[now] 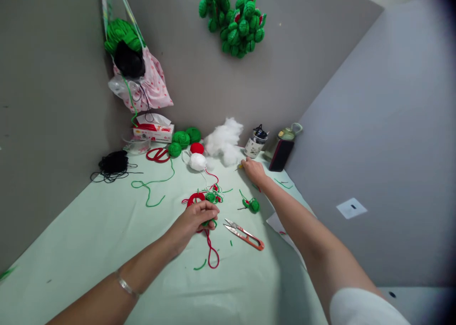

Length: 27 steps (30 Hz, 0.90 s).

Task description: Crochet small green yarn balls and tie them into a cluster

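Note:
My left hand [199, 215] is curled over the middle of the table, its thumb and fingers closed on a small piece of green yarn work [210, 224]. Red yarn [213, 257] trails in a loop below that hand, and a red yarn bundle [195, 199] lies just behind it. Stretched far forward, my right hand [254, 171] pinches a small yellow-handled tool [241, 166] with a thin tip, mostly covered by the fingers. Orange thread snips [245, 234] rest to the right of my left hand. Beyond them sits a small green crocheted ball [254, 205] with loose yarn ends.
Along the back stand green yarn balls [181, 138], white stuffing [226, 142], a jar [255, 144], a phone [281, 155] and a tissue box [154, 131]. Red-handled scissors [158, 155] and black yarn [114, 162] lie left. Green crocheted pieces [237, 25] hang above.

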### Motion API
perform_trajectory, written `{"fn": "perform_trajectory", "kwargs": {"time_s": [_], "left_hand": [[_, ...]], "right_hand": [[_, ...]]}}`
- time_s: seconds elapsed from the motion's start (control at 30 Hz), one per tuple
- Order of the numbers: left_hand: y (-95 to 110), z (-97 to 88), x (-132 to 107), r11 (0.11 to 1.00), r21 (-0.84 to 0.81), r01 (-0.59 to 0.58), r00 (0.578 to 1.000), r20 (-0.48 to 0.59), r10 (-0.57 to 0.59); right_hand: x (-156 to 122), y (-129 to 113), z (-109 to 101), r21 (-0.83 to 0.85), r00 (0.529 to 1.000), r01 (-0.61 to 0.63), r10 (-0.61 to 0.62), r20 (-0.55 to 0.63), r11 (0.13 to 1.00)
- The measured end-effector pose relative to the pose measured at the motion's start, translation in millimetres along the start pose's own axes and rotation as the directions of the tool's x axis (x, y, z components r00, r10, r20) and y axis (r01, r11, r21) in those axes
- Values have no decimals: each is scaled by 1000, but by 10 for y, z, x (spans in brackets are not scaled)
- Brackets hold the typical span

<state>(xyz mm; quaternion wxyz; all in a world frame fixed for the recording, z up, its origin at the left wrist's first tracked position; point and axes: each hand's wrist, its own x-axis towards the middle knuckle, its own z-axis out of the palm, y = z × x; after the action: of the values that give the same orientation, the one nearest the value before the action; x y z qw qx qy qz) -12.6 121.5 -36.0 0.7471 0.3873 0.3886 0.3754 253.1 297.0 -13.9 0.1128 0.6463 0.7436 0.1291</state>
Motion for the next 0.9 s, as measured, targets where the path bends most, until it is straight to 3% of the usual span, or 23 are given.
{"fn": "perform_trajectory", "kwargs": {"time_s": [0.2, 0.37, 0.53, 0.73, 0.9], "left_hand": [[16, -3, -13, 1000, -14, 6, 1000, 13, -6], [29, -1, -20, 999, -47, 8, 1000, 26, -7], [-9, -5, -16, 998, -66, 5, 999, 34, -2], [25, 25, -54, 996, -89, 13, 998, 55, -8], [51, 46, -84, 995, -100, 21, 998, 55, -16]], "right_hand": [[30, 35, -96, 21, 997, -38, 39, -69, 999], [-197, -165, -196, 64, 993, 60, -53, -104, 996], [-522, -366, -252, 157, 982, 186, -181, -44, 970], [-1123, -100, -395, 307, 995, 74, -48, -90, 949], [-1555, -1, -210, 463, 999, 49, -38, -32, 885]]}}
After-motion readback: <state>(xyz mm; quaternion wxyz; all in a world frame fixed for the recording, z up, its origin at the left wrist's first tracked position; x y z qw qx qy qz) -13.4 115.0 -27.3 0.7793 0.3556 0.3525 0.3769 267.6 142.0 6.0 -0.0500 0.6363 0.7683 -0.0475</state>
